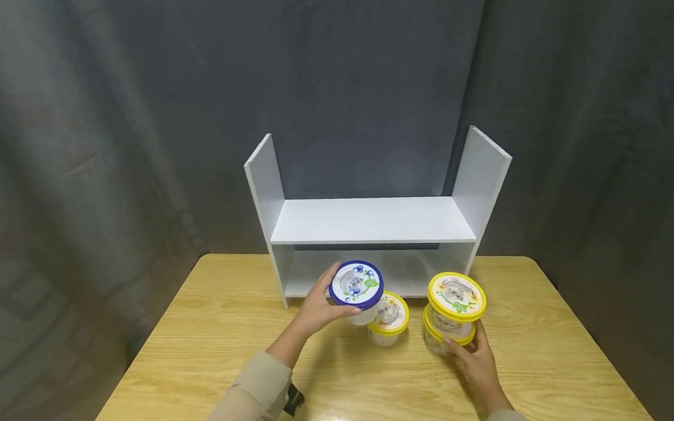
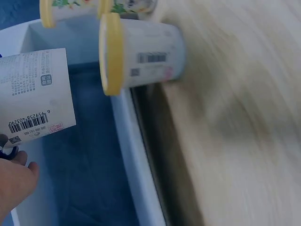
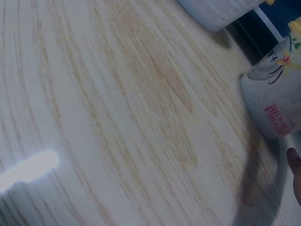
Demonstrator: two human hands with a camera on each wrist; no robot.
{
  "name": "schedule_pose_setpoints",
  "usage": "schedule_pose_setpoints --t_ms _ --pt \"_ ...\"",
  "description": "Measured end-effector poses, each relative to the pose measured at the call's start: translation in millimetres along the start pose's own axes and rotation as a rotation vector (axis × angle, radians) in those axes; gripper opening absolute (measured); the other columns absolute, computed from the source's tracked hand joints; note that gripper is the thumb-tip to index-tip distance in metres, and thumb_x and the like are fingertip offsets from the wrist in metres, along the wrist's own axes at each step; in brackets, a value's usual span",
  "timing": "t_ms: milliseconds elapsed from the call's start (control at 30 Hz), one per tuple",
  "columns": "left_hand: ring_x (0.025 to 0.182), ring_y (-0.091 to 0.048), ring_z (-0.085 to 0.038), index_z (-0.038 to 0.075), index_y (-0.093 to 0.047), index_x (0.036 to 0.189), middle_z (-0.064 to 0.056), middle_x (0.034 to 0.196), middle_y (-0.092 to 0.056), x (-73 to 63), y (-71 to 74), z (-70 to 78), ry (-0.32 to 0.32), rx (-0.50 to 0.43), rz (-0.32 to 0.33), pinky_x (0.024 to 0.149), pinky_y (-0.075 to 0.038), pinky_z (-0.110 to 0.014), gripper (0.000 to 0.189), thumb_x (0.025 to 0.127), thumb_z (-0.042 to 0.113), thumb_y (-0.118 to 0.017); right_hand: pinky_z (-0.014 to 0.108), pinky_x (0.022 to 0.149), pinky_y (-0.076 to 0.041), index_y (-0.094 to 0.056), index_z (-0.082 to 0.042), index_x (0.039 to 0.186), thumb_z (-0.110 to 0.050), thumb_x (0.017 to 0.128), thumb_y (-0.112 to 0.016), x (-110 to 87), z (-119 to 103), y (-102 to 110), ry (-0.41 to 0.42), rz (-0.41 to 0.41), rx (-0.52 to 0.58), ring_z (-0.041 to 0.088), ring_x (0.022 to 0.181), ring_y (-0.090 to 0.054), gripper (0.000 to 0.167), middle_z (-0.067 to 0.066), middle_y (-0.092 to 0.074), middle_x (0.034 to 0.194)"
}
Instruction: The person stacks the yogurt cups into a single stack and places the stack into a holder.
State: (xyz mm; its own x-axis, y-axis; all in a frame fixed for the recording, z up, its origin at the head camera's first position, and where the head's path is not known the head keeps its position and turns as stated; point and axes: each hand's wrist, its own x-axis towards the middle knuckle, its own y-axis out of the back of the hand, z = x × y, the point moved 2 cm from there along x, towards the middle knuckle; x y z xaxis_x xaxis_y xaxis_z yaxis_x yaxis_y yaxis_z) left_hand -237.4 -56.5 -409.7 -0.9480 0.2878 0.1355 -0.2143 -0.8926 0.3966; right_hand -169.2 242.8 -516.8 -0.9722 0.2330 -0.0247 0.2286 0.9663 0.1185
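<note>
My left hand (image 1: 317,309) grips a white tub with a blue lid (image 1: 357,283), printed with blueberries, with the thumb along its near side. The left wrist view shows this tub's barcode side. Just right of it, a single yellow-lidded tub (image 1: 389,314) stands on the table. Farther right, two more yellow-lidded tubs are stacked, the upper tub (image 1: 456,297) sitting on the lower tub (image 1: 436,344). My right hand (image 1: 479,367) holds the lower one, thumb at its front and fingers at its right side. In the right wrist view only a fingertip (image 3: 294,160) shows beside a tub.
Behind the tubs stands a white two-tier shelf (image 1: 370,221) with upright side panels. The wooden table (image 1: 207,330) extends to both sides and toward me. Dark grey curtains (image 1: 348,91) hang behind and on both sides.
</note>
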Motion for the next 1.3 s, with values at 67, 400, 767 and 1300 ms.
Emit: schedule_pose_setpoints --t_ms 67,400,767,1300 --pt "0.125 -0.02 -0.028 0.024 -0.025 0.137 -0.004 0.139 -0.023 2.9 -2.5 6.3 -0.007 0.0 -0.008 0.095 -0.02 -0.055 0.101 0.053 0.036 -0.08 0.049 0.097 -0.022 0.005 -0.024 0.139 -0.022 0.08 -0.062 1.6 -0.9 0.4 -0.004 0.002 0.002 0.038 0.123 -0.016 0.09 0.02 -0.015 0.138" --pt "0.125 -0.021 -0.025 0.024 -0.022 0.137 -0.001 0.14 -0.022 16.7 -22.4 34.8 -0.064 -0.041 -0.063 0.096 -0.021 -0.052 0.1 0.056 0.031 -0.08 0.043 0.095 -0.028 0.007 -0.022 0.139 -0.023 0.08 -0.061 2.7 0.2 2.0 -0.003 0.004 -0.018 0.038 0.121 -0.02 0.09 0.022 -0.017 0.137" --pt "0.124 -0.024 -0.024 0.029 -0.02 0.137 0.003 0.139 -0.022 31.2 -49.0 60.2 -0.094 -0.003 -0.134 0.095 -0.023 -0.052 0.1 0.057 0.031 -0.08 0.004 0.071 -0.033 0.006 -0.023 0.139 -0.023 0.081 -0.061 0.6 1.8 2.7 -0.004 0.016 -0.014 0.033 0.117 -0.026 0.088 0.02 -0.02 0.135" --pt "0.123 -0.027 -0.019 0.033 -0.02 0.136 0.008 0.137 -0.027 53.5 -77.4 84.8 -0.051 -0.032 -0.185 0.096 -0.025 -0.047 0.099 0.057 0.035 -0.079 0.006 0.074 -0.035 -0.003 -0.031 0.139 -0.02 0.082 -0.06 1.6 5.9 1.2 0.059 0.039 -0.01 0.032 0.117 -0.027 0.082 0.015 -0.025 0.132"
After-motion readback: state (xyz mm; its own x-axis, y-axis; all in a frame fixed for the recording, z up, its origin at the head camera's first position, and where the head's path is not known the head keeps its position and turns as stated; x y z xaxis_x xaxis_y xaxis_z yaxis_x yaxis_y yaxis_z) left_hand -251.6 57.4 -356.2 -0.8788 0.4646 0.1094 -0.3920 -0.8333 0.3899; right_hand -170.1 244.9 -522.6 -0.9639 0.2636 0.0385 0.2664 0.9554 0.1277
